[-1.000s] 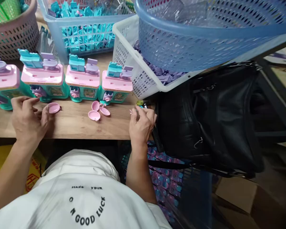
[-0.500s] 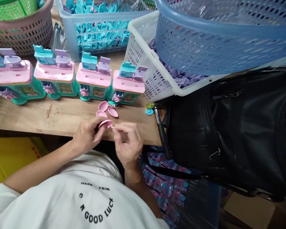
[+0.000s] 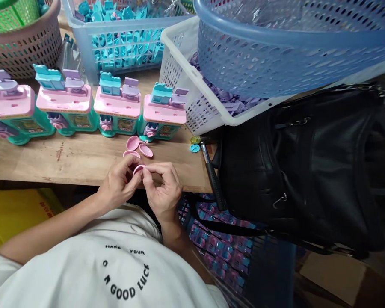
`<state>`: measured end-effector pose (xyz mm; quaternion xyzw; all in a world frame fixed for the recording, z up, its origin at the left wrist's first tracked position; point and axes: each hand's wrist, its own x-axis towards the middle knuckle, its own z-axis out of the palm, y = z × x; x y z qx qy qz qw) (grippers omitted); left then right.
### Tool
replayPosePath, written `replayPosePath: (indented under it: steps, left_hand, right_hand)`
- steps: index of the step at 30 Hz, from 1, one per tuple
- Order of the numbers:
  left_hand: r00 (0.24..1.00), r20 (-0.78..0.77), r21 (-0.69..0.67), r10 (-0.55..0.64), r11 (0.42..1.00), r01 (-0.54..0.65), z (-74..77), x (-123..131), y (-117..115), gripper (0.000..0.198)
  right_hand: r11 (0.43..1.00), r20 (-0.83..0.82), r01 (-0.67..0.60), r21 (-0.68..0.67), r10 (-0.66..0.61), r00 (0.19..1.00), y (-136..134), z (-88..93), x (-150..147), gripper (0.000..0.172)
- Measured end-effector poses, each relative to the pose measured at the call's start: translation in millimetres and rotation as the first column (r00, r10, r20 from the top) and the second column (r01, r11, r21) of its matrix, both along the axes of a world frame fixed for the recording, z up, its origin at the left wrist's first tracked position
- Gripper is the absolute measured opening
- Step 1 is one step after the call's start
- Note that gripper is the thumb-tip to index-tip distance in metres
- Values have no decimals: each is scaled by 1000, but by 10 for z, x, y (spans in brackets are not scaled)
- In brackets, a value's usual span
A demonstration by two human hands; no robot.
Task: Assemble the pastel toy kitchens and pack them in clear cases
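My left hand (image 3: 118,182) pinches a small pink oval piece (image 3: 138,170) just over the table's front edge. Against the right side of that piece, my right hand (image 3: 163,188) has its thumb and forefinger pressed together; what lies between them is too covered to make out. Three pink oval pieces (image 3: 133,143) rest on the wooden table (image 3: 83,158) beyond my hands, beside a tiny pink part (image 3: 144,141). Behind them, several pink and teal toy counters (image 3: 164,113) stand in a row, with teal and purple parts on top.
A hammer (image 3: 213,175), a teal disc (image 3: 194,148) and yellow discs (image 3: 195,140) lie on the right, beside a black bag (image 3: 295,171). Along the back stand a blue crate (image 3: 93,51), a white basket (image 3: 208,96), a round blue basket (image 3: 276,60) and a brown basket (image 3: 25,47).
My right hand has come in closer to the pink piece in my left hand, and less of that piece shows. The whole view has shifted slightly.
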<state>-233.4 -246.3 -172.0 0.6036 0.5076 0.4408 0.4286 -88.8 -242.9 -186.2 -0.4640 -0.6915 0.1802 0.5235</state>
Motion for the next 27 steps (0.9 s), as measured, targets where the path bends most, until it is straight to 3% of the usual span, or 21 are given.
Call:
replayPosePath:
  steps: [4,9,17,20,24,27]
  left_hand:
    - [989,-143,101,39,995,-25,-6,-4,-12,13]
    - [987,-125,167,105,982,-83,-31,4,-28,15]
    - [977,-158,322,141,943,-84,-59,37,-36,9]
    - [962,-211,431,172,900,-67,-84,29,-24,5]
    - [906,-337,601,255,799,-1,-88,16,1,6]
    - [877,-379,657,295,753,31,-88,9,8,9]
  right_hand:
    - [1000,-58,-7,-16,6,998,-6,-42,-13,2]
    - [994,-129,-20,-103,6,992,-41,-81,-27,4]
    - [992,-174,2,-129,-24,984,-51,-104,-45,7]
    - [989,-173,3,-146,-29,984,-54,-109,-51,8]
    - [985,-175,-14,-172,-17,984,-68,-90,-44,9]
    - [982,-184,-50,-181,16,983,-82,-80,-23,5]
